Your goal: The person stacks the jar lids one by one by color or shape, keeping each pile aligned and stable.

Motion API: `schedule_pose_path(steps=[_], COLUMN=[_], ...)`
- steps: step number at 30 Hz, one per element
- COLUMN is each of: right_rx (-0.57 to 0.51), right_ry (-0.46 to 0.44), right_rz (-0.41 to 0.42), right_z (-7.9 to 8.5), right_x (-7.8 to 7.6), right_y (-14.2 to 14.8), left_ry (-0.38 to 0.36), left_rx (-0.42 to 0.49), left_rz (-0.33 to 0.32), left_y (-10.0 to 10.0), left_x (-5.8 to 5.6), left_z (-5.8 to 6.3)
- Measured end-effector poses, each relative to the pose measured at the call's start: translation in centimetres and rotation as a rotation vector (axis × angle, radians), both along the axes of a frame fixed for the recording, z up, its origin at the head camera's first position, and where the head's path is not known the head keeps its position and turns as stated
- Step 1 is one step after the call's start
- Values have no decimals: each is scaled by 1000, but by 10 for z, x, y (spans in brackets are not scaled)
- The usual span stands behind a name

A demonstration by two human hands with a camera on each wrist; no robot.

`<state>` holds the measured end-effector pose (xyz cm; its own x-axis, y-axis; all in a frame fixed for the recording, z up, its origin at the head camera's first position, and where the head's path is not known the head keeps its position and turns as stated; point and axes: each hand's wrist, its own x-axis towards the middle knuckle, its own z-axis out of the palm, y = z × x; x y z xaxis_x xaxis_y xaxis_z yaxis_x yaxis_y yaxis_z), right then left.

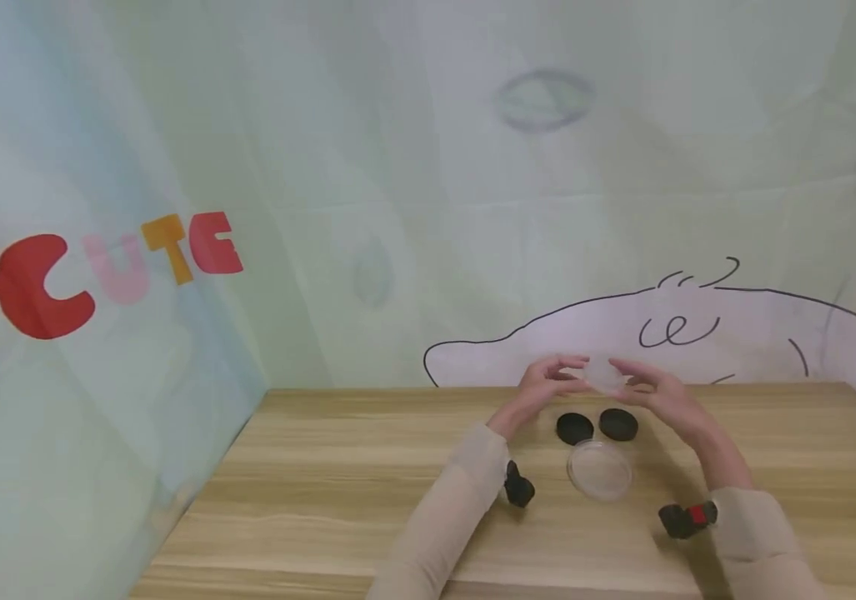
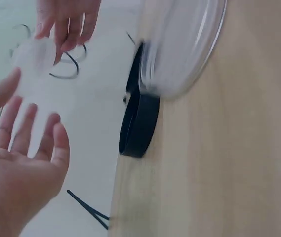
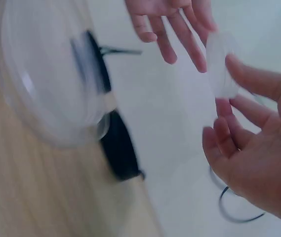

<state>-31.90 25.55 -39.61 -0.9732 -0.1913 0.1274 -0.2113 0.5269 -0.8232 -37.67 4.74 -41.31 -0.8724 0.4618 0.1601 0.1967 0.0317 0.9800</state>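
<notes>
Above the far part of the table, a small frosted, translucent round piece (image 1: pixel 603 376) is held between both hands. My left hand (image 1: pixel 540 388) pinches its left edge with thumb and fingertips. From the other side, my right hand (image 1: pixel 663 398) grips it, the thumb (image 3: pixel 235 66) lying on its near face in the right wrist view. Below the hands, two shallow black round caps (image 1: pixel 574 428) (image 1: pixel 618 425) lie side by side on the wood. Nearer to me is a wider clear round dish (image 1: pixel 600 472), its transparent wall showing large in both wrist views.
The wood-grain table (image 1: pixel 337 483) ends at a pale fabric backdrop (image 1: pixel 367 208) with a line drawing and coloured letters (image 1: pixel 45 287). Small black devices (image 1: pixel 519 485) are fixed at both wrists, over light sleeves.
</notes>
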Motion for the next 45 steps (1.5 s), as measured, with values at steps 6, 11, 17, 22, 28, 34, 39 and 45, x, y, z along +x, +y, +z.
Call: schedule_pose_path(steps=[6,11,17,22,28,34,39,45], right_rx=[97,85,1,-7,24,37,27,22], right_ry=[28,-2,-19,-11,0,-21,-41,-49], right_rz=[152,308,391,347,310,282,284,282], right_z=[20,10,-14,-31,-40,-45,-48,-49], right_x=[19,31,35,36,36,36,37,36], right_y=[0,1,1,-2,-4,-3,-4,-3], left_ry=[-110,-158,-201,-137,-59,17,58,89], left_rx=[119,83,85,48,15,-37,-67,-91], left_rz=[-103,-156,-118,0,39,44,36,20], left_y=[-14,-24,-25,-23,-21,-20,-21,-22], left_x=[25,50,63,68,71,73,75,74], left_z=[0,-11,-26,-42,-49,-48,-50,-51])
